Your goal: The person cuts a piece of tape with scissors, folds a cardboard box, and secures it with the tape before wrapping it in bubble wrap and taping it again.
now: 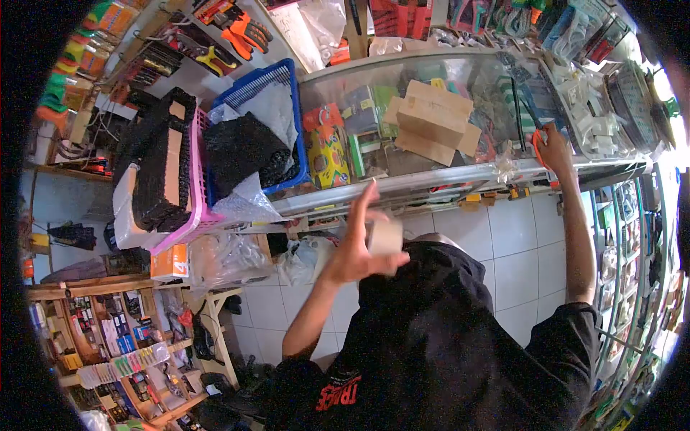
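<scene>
A blurred tan roll (385, 238) is being held between the left hand's (354, 248) thumb and fingers, before the glass counter (431, 177). Orange-handled scissors (537, 147) are being grasped by the right hand (555, 149), right of a cardboard box (434, 115) being supported on the counter.

The left hand (353, 250) holds a blurred tan roll (386, 237) in front of the glass-topped surface (431, 179), on which a cardboard box (433, 115) sits right of a blue basket (302, 165) with black plastic (244, 152) inside, while the right hand (556, 151) grips an orange handle (538, 147) near the surface's front edge.
</scene>
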The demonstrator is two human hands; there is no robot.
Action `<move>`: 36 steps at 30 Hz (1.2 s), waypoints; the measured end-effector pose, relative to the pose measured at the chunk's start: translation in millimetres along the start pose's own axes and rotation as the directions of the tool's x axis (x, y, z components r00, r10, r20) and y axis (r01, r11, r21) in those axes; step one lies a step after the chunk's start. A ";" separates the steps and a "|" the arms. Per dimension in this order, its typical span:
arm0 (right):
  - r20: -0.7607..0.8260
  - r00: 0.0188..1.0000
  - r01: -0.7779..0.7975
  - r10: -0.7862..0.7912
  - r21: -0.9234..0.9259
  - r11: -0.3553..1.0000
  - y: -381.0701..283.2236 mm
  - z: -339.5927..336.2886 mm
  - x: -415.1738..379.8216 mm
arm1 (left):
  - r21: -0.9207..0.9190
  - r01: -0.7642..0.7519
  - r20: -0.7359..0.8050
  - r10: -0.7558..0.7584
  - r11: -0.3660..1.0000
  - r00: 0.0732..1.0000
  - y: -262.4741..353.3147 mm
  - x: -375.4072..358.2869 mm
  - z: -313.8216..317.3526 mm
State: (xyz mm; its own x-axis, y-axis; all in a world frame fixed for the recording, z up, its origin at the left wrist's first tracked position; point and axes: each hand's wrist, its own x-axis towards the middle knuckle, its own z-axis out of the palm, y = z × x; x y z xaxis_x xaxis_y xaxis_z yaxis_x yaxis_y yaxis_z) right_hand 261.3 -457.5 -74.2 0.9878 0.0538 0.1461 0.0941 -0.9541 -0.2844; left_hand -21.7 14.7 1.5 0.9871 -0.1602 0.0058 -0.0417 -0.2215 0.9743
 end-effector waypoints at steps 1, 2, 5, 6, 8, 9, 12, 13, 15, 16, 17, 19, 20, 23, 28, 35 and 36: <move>-0.027 1.000 -0.001 0.001 -0.005 1.000 -0.1 5.8 3.3 | 0.235 -0.055 -0.043 0.067 0.970 0.997 6.8 12.7 -12.0; -0.056 0.998 -0.003 0.002 -0.011 1.000 0.3 11.4 6.5 | 0.396 -0.092 -0.081 0.135 0.914 0.988 10.9 25.0 -20.4; -0.076 0.996 0.042 -0.039 0.041 0.998 1.5 17.4 11.7 | 0.670 0.002 -0.120 0.105 0.743 0.987 30.1 57.9 -35.5; -0.085 0.995 0.065 -0.060 0.053 0.997 2.1 20.1 12.8 | 0.722 0.032 -0.121 0.081 0.691 0.989 27.7 68.7 -38.4; -0.072 0.997 0.034 -0.031 0.051 0.998 -3.2 20.3 13.3 | 0.807 0.058 -0.126 0.075 0.588 0.989 10.8 87.8 -45.9; -0.062 0.998 0.020 -0.017 0.057 0.998 -4.8 19.3 12.5 | 0.834 0.067 -0.127 0.072 0.548 0.989 5.3 95.1 -48.9; -0.042 0.999 -0.002 0.004 0.044 0.999 -8.4 18.7 8.2 | 0.883 0.103 -0.129 0.026 0.458 0.991 -1.4 109.3 -55.8; -0.046 0.999 0.007 -0.006 0.016 1.000 -10.6 19.0 8.2 | 0.886 0.080 -0.110 0.039 0.457 0.993 -1.5 111.3 -58.5; -0.052 0.998 -0.028 0.027 -0.025 0.999 -21.5 15.7 5.4 | 0.889 0.034 -0.072 0.067 0.457 0.995 -4.2 112.9 -62.2; -0.055 0.996 -0.073 0.071 -0.037 0.997 -33.4 10.2 1.2 | 0.873 0.021 -0.081 0.102 0.488 0.991 -4.2 113.7 -61.2; -0.058 0.992 -0.116 0.113 -0.048 0.992 -41.5 7.5 -1.9 | 0.856 0.007 -0.092 0.138 0.517 0.986 -3.8 113.5 -59.7; -0.049 0.986 -0.161 0.159 -0.030 0.987 -44.8 10.1 -3.2 | 0.772 -0.075 -0.077 0.210 0.632 0.975 4.8 111.2 -53.7; -0.043 0.983 -0.181 0.180 -0.022 0.983 -45.9 11.7 -3.0 | 0.693 -0.141 -0.057 0.249 0.707 0.967 14.6 107.7 -46.8; -0.099 0.979 -0.178 0.180 0.035 0.983 -50.8 9.9 -10.0 | 0.324 -0.188 -0.039 0.211 0.927 0.977 33.6 92.9 -24.4; -0.310 0.933 0.012 0.183 0.537 0.844 -103.6 -15.0 -40.8 | -0.394 -0.001 0.109 0.048 0.919 0.993 39.5 87.9 14.4; 0.252 0.967 -0.248 -0.026 0.921 -0.299 -213.3 -32.9 -126.3 | -0.607 0.099 0.214 0.042 0.789 0.976 39.4 102.5 62.7; 0.269 0.962 -0.265 -0.042 0.892 -0.366 -222.9 -35.2 -129.7 | -0.639 0.097 0.211 0.053 0.763 0.976 37.9 104.5 68.0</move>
State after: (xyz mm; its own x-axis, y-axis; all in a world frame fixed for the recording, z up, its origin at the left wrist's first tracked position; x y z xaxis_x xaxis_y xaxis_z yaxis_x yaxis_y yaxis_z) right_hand 107.8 -262.2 3.6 0.9799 0.1710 -0.1024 -0.1858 0.5978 -0.7798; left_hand 69.4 -75.9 23.6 0.9288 -0.3706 0.0095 0.1627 0.4306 0.8877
